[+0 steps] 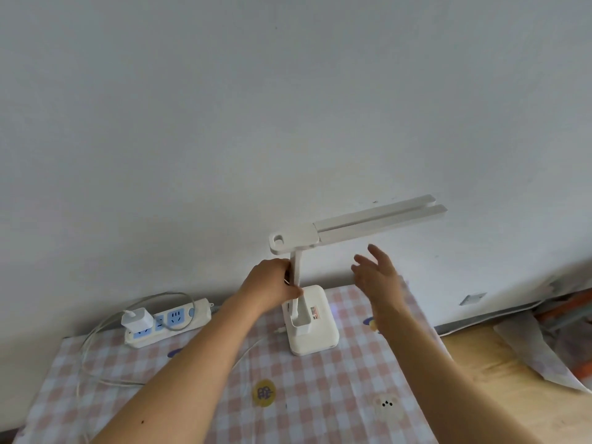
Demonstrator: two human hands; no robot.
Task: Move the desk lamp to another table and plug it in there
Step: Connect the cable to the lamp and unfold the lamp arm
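Observation:
A white desk lamp stands on its square base at the back of a table with a pink checked cloth. Its two-bar head reaches out to the right near the wall. My left hand is closed around the lamp's upright stem. To the right of the stem, below the head, my right hand hovers with fingers spread and touches nothing. A white power strip lies at the left back. A white adapter is plugged into it, and its cable loops across the cloth toward the lamp base.
The white wall stands right behind the table. To the right is a bare wooden surface with crumpled paper or plastic sheets on it.

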